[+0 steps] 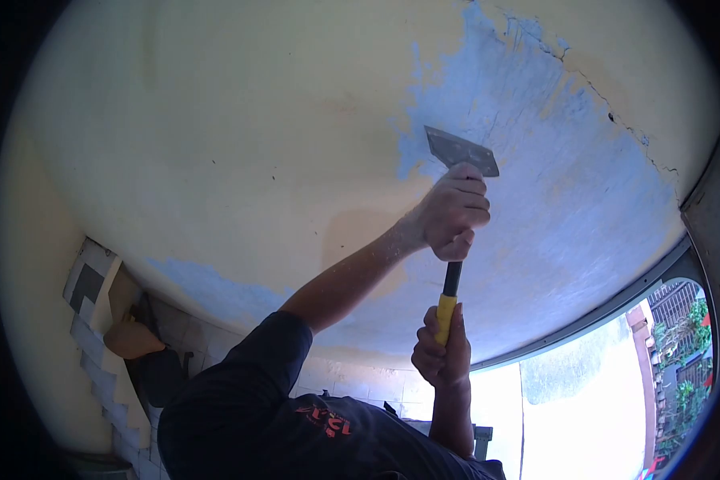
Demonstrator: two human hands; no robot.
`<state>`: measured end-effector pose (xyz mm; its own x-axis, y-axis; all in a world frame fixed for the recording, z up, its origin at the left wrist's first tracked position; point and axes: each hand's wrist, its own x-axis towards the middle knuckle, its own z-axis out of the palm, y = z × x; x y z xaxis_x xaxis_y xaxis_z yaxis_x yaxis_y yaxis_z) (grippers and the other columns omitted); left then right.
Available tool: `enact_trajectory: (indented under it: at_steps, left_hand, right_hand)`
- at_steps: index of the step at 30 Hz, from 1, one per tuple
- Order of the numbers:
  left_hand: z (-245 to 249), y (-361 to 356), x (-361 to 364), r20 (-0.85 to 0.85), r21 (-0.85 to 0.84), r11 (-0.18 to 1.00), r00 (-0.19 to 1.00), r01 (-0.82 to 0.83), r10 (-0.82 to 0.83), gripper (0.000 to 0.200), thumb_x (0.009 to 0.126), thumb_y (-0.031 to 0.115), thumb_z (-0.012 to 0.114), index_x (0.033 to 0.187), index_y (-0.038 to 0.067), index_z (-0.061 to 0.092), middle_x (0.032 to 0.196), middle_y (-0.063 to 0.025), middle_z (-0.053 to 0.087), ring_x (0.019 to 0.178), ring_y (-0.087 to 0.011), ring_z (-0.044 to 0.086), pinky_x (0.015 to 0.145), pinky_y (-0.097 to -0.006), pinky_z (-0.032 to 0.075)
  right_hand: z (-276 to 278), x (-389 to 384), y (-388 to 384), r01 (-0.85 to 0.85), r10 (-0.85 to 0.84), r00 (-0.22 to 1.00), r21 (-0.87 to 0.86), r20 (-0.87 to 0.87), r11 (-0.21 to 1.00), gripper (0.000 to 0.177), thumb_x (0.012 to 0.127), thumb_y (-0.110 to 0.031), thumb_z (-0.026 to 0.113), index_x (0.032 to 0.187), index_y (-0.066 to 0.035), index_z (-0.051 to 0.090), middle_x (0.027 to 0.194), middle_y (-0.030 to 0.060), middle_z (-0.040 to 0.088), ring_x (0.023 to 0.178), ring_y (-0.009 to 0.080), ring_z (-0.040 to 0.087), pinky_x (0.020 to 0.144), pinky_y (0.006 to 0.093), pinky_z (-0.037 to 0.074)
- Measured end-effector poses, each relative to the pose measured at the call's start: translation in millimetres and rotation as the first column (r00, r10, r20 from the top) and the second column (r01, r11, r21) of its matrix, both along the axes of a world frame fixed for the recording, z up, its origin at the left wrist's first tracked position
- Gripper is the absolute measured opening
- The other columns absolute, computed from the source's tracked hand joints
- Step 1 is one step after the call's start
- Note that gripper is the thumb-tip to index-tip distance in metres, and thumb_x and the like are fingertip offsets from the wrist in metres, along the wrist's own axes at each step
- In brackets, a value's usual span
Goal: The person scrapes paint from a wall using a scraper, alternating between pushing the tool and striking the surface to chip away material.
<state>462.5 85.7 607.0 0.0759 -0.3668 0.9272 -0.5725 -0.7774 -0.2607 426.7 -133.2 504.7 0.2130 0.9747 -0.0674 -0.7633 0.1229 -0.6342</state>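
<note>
My left hand [458, 210] is wrapped round the upper shaft of a scraper, its fist just below the wide flat metal blade [460, 150]. Lower down, my right hand [442, 346] grips the scraper's yellow handle [446, 312], with the thumb lying along it. A short stretch of black shaft shows between the two fists. The blade overlaps the left edge of a pale blue bared patch [552, 192] on the cream wall [240, 120]. Ragged cream paint borders this patch. Whitish dust lies on my left wrist and forearm.
A crack [611, 117] runs along the patch's upper right side. To the right, a dark frame [600, 314] borders a bright opening with plants [688, 400] beyond. At lower left are a brown rounded object [133, 340] and stepped tiles [93, 336]. A smaller blue patch [216, 288] lies low on the wall.
</note>
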Motion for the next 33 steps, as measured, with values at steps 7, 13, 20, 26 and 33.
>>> enact_trajectory:
  at_steps: [7, 13, 20, 26, 33]
  left_hand:
    - [-5.1, 0.5, 3.1, -0.014, 0.007, 1.000, 0.999, 0.030, -0.030, 0.048, 0.090, 0.039, 0.030, 0.052, 0.010, 0.036, 0.054, -0.0045, 0.034, 0.060, -0.0272, 0.047, 0.080, -0.0394, 0.040]
    - [-18.4, -5.5, -1.6, -0.122, 0.015, 1.000, 0.993, -0.003, 0.005, 0.047, 0.089, 0.038, 0.030, 0.053, 0.009, 0.039, 0.056, -0.0058, 0.040, 0.061, -0.0271, 0.048, 0.080, -0.0402, 0.039]
    - [-16.7, -10.6, 12.9, -0.130, 0.073, 0.997, 0.991, 0.024, -0.014, 0.043, 0.087, 0.038, 0.034, 0.054, 0.011, 0.042, 0.056, -0.0050, 0.042, 0.061, -0.0267, 0.048, 0.081, -0.0400, 0.038]
    - [-17.6, -13.7, 27.2, -0.166, 0.076, 0.997, 0.986, 0.022, -0.010, 0.046, 0.088, 0.041, 0.032, 0.052, 0.012, 0.040, 0.053, -0.0045, 0.040, 0.058, -0.0264, 0.045, 0.079, -0.0405, 0.038]
    - [-23.4, -20.9, 26.7, -0.131, 0.007, 0.999, 0.990, 0.053, -0.051, 0.046, 0.089, 0.040, 0.032, 0.052, 0.012, 0.039, 0.052, -0.0042, 0.039, 0.057, -0.0259, 0.044, 0.078, -0.0397, 0.037]
  right_hand:
    - [-3.2, 3.7, 1.0, 0.033, -0.032, 0.999, -0.008, 0.025, 0.999, 0.051, 0.101, -0.061, 0.030, 0.087, -0.013, 0.042, 0.051, -0.0066, 0.029, 0.035, 0.0031, 0.025, 0.031, 0.0183, 0.023]
    - [-15.5, 2.9, -2.7, -0.006, 0.009, 0.997, 0.037, -0.082, 0.999, 0.050, 0.101, -0.060, 0.029, 0.087, -0.013, 0.042, 0.052, -0.0065, 0.030, 0.035, 0.0032, 0.026, 0.031, 0.0182, 0.024]
    - [-19.9, 10.2, -11.1, 0.021, -0.015, 0.996, 0.064, -0.083, 0.998, 0.052, 0.100, -0.061, 0.030, 0.088, -0.013, 0.043, 0.051, -0.0067, 0.030, 0.035, 0.0025, 0.026, 0.031, 0.0175, 0.024]
    - [-22.1, 19.2, -9.2, 0.053, -0.047, 0.996, 0.091, -0.073, 0.994, 0.052, 0.101, -0.060, 0.029, 0.087, -0.012, 0.043, 0.050, -0.0066, 0.031, 0.033, 0.0024, 0.025, 0.029, 0.0170, 0.024]
    - [-20.0, 17.4, -18.3, 0.024, -0.007, 0.983, 0.093, -0.184, 0.995, 0.051, 0.102, -0.058, 0.028, 0.088, -0.011, 0.043, 0.051, -0.0065, 0.030, 0.034, 0.0022, 0.026, 0.029, 0.0173, 0.023]
